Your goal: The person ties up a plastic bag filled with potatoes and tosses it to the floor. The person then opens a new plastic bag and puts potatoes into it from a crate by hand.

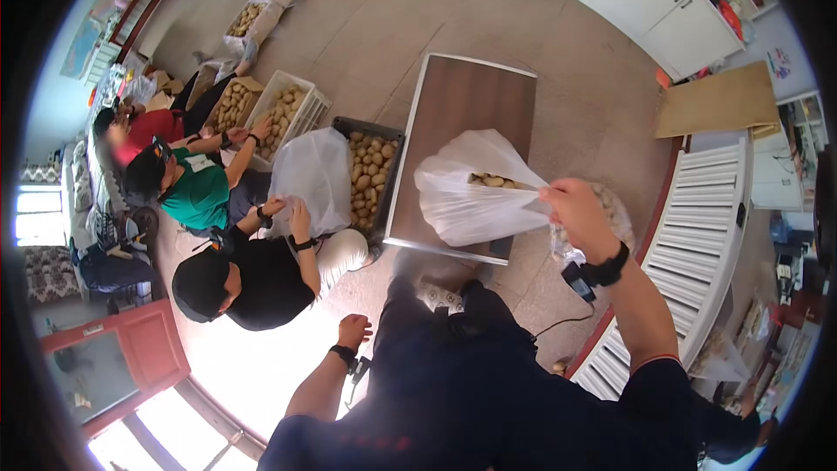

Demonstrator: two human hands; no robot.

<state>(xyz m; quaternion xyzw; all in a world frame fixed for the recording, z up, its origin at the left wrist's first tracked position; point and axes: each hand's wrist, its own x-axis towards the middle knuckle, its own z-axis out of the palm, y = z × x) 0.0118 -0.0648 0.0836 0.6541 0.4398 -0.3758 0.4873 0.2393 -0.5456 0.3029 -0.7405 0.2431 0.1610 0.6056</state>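
My right hand (574, 211) is closed on the gathered edge of a thin white plastic bag (462, 209) and pulls it out to the right. The bag lies on a brown table (475, 92) with a metal rim. Through its opening, several potatoes (495, 180) show inside. My left hand (354, 331) hangs low beside my left leg, away from the table. It holds nothing, and its fingers are loosely bent and apart.
Left of the table stand a black crate of potatoes (373, 170) and a white crate (288, 109). A person in black (261, 283) handles another plastic bag (314, 179) there; a person in green (196, 192) sits behind. A filled clear bag (615, 209) and a white radiator (671, 288) are at right.
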